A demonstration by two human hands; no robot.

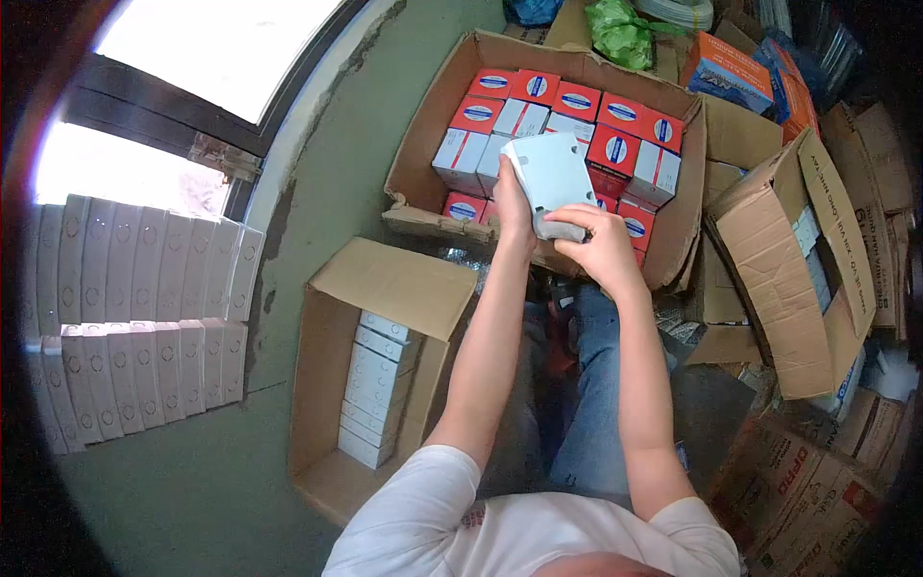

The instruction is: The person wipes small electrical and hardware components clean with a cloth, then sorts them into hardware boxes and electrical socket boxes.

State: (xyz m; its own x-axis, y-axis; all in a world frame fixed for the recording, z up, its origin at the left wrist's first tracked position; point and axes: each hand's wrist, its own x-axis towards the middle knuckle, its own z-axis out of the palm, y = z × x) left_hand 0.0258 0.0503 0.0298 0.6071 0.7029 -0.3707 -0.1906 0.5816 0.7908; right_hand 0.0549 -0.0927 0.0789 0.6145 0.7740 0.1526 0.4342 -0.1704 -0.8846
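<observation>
A white box-shaped plastic piece (553, 171) is held up over the large open carton (423, 125). My left hand (514, 207) grips its left side, fingers mostly hidden behind it. At its lower edge, my right hand (598, 240) is closed around a small grey object (561, 229) that I cannot make out. Red and white small boxes (613, 149) fill the carton beneath my hands. Left of my forearms stands another open carton (322, 385) with white pieces (370, 385) stacked inside.
Rows of white pieces (149, 375) stand at the far left near the window (125, 173). On the right lie an open carton (769, 260), flattened cardboard (798, 490) and an orange box (731, 72). A green plastic bag (620, 34) is at the top.
</observation>
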